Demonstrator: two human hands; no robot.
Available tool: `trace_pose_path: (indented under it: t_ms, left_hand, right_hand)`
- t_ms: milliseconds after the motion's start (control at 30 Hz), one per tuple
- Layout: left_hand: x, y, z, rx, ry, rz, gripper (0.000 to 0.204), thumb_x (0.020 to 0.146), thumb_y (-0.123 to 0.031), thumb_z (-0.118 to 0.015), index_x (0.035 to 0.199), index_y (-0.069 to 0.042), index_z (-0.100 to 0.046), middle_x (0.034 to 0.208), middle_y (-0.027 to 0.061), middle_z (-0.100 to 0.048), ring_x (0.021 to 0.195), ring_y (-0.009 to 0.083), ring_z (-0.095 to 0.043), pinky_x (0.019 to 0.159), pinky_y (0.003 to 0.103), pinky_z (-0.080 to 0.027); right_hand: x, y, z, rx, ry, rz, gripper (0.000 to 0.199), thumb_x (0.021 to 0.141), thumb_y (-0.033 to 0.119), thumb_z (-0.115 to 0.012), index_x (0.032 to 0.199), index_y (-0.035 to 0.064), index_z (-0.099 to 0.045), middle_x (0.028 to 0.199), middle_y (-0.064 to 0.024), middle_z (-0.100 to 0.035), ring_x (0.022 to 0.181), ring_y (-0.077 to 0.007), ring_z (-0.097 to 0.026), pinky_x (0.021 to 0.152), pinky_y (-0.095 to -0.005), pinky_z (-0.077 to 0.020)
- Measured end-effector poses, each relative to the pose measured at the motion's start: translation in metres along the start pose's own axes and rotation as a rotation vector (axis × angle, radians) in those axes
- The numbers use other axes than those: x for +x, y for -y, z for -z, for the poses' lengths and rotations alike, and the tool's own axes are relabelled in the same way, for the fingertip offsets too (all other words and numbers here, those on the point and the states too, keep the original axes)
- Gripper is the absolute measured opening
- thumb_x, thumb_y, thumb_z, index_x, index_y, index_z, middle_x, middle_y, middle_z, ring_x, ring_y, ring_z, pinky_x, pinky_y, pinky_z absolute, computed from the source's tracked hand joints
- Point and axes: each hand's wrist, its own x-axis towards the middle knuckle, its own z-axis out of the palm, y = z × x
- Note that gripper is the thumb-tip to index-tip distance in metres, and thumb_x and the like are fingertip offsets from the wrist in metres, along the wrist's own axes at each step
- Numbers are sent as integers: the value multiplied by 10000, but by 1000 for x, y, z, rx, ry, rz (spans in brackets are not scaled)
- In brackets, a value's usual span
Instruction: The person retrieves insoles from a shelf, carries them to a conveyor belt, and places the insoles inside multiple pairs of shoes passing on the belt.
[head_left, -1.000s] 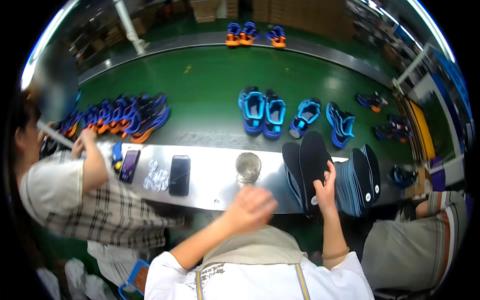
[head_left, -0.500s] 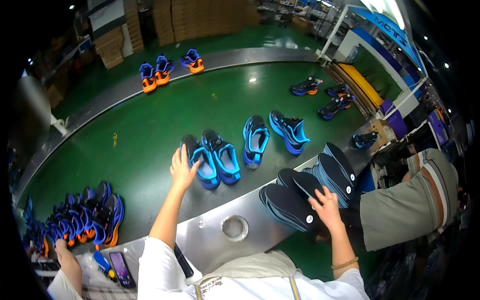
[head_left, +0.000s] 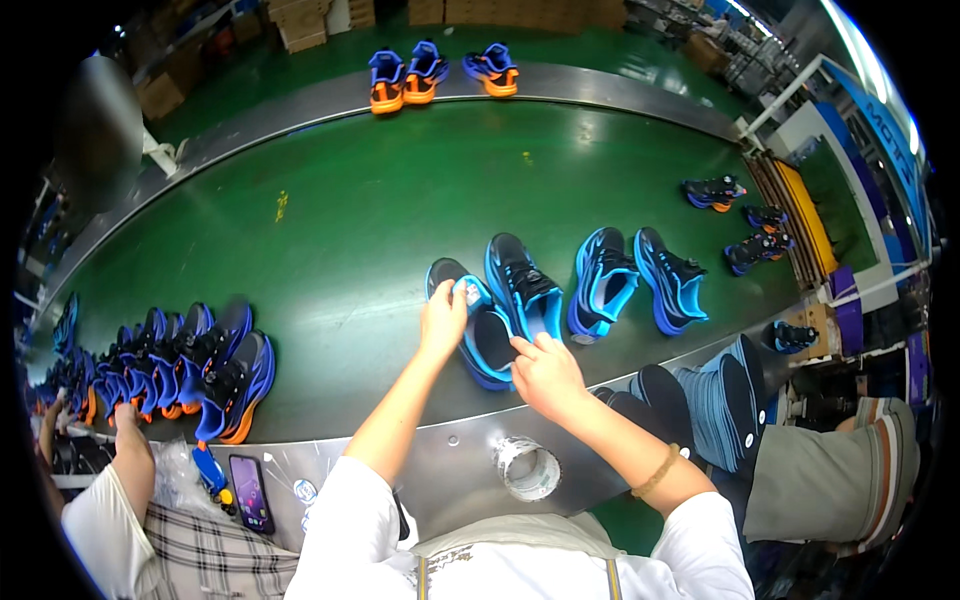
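On the green belt in front of me stands a black and blue sneaker (head_left: pixel 470 372), its toe pointing away. My left hand (head_left: pixel 443 318) grips it at the tongue, where a white label shows. A dark insole (head_left: pixel 493 343) lies partly in the shoe's opening. My right hand (head_left: pixel 550 378) is closed at the insole's heel end, by the shoe's collar; its fingertips pinch the edge. Close to the right is the matching sneaker (head_left: pixel 525 290), touching or nearly touching the first. Farther right stand two more blue-trimmed sneakers, one upright (head_left: pixel 603 285) and one angled (head_left: pixel 670 282).
Stacks of insoles (head_left: pixel 715 410) lie on the metal ledge (head_left: pixel 430 450) at right, beside a round hole (head_left: pixel 528 468). Orange-soled sneakers (head_left: pixel 240 390) crowd the left, near a co-worker's arm (head_left: pixel 130 450) and a phone (head_left: pixel 251 493). Another person's shorts (head_left: pixel 820 480) are at right.
My right hand has moved from the insole stacks to the left sneaker, bringing an insole into its opening. The left hand has taken hold of the tongue. The view has swung left.
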Motion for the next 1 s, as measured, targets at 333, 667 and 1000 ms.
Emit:
trace_pose_path:
  t_ms: [333, 667, 1000]
  left_hand:
    - [-21, 6, 3, -4, 9, -106, 384, 846, -310, -515, 1058, 9, -545, 729, 209, -608, 699, 340, -613, 618, 382, -470]
    - [-12, 15, 11, -70, 98, -44, 311, 844, -326, -512, 894, -22, -557, 640, 172, -572, 601, 314, -578, 555, 374, -427]
    - [-6, 27, 17, -179, 229, -20, 276, 894, -275, -488, 906, -3, -533, 615, 5, -442, 599, 63, -386, 529, 243, -353]
  right_hand:
    - [31, 22, -71, -17, 297, -418, 203, 729, 148, -569, 867, 4, -603, 976, -185, -530, 856, -314, -533, 703, -387, -488]
    - [50, 2, -42, -24, 845, -185, 207, 695, 170, -593, 787, -8, -645, 886, -182, -597, 875, -304, -579, 724, -371, -492]
    - [40, -12, -102, -144, 575, 11, 124, 721, 112, -507, 704, 26, -594, 819, -139, -585, 779, -256, -559, 644, -348, -480]
